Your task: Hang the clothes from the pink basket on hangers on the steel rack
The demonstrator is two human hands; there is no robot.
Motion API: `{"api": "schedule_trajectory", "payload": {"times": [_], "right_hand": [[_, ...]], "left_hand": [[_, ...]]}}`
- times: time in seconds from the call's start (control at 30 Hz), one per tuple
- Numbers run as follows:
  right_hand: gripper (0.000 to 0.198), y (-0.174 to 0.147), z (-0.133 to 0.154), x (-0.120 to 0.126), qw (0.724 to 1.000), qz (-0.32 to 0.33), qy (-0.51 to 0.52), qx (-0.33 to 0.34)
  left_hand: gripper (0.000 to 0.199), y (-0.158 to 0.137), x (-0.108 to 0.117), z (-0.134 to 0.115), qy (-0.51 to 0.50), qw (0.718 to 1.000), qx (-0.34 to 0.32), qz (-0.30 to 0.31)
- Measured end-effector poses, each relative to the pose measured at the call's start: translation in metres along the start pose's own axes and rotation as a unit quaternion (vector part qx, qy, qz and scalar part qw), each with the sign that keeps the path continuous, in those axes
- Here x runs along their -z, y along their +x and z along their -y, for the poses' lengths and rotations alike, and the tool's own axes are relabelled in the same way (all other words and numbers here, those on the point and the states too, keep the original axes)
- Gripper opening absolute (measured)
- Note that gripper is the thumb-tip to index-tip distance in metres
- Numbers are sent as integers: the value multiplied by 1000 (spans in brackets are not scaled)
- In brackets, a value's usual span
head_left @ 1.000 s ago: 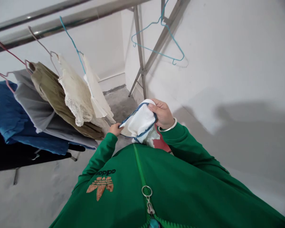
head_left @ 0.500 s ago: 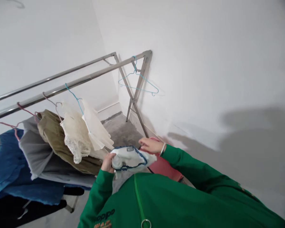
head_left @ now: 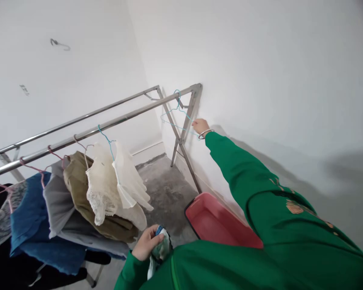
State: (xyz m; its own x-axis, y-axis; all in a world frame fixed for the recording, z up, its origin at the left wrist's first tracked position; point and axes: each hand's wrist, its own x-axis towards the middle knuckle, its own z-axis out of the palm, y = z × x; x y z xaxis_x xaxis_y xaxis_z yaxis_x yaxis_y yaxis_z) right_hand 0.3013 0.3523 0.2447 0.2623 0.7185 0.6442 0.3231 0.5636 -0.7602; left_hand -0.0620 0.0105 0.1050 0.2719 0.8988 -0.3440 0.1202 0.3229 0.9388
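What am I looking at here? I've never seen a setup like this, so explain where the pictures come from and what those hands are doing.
There's no machine here: these are a person's own bare hands, in green sleeves. Every picture comes from one camera worn on the head, looking forward and down.

The left hand holds a bunched white cloth with blue edging. The right hand is stretched out at the side of a bare turquoise hanger; whether the fingers grip it is hard to tell.

That hanger hooks over a metal drying rack, where a row of clothes also hangs. Below, near the wall, sits a red basin.
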Motion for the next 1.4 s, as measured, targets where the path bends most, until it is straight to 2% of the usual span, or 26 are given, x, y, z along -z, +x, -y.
{"api": "schedule_trajectory", "payload": {"times": [0.1, 0.17, 0.27, 0.4, 0.47, 0.53, 0.63, 0.7, 0.77, 0.83, 0.93, 1.0, 1.1, 1.23, 1.3, 1.4], "right_hand": [[30, -17, 2, -1, 999, -22, 29, -5], [22, -52, 5, 4, 999, -31, 42, -14], [18, -135, 12, 13, 998, -17, 54, -34], [36, -243, 32, 25, 985, 18, 126, -114], [42, -274, 46, 32, 973, 27, 155, -167], [38, -291, 61, 42, 961, 72, 160, -214], [35, -302, 86, 63, 926, 209, 167, -267], [34, -309, 105, 78, 903, 290, 156, -275], [31, -317, 123, 88, 893, 340, 128, -266], [30, -325, 136, 87, 887, 371, 106, -253], [29, -335, 141, 69, 884, 394, 98, -232], [29, -340, 137, 50, 889, 394, 95, -212], [27, -345, 124, 19, 896, 387, 106, -189], [21, -349, 105, -14, 885, 399, 131, -199], [21, -349, 97, -21, 876, 396, 161, -225], [22, -345, 88, -21, 861, 378, 217, -261]], "left_hand": [[52, -1, 4, 1, 40, 997, 1, -59], [39, 1, 6, -4, 135, 982, -33, -125], [18, 7, 9, -21, 290, 921, -89, -244], [32, 17, 11, -53, 424, 833, -85, -344], [32, 25, 15, -70, 463, 794, -73, -388], [29, 35, 21, -84, 481, 771, -76, -410], [23, 49, 30, -97, 476, 772, -119, -404], [28, 55, 34, -100, 460, 782, -138, -398], [33, 59, 35, -98, 439, 796, -137, -393], [29, 63, 34, -94, 426, 808, -133, -385], [17, 66, 24, -87, 445, 812, -125, -357], [30, 64, 10, -82, 491, 805, -100, -317], [39, 56, -17, -74, 592, 772, -74, -219], [40, 47, -48, -60, 679, 725, -88, -77], [38, 45, -51, -53, 692, 712, -103, -55], [32, 46, -43, -49, 697, 692, -171, -81]]}}
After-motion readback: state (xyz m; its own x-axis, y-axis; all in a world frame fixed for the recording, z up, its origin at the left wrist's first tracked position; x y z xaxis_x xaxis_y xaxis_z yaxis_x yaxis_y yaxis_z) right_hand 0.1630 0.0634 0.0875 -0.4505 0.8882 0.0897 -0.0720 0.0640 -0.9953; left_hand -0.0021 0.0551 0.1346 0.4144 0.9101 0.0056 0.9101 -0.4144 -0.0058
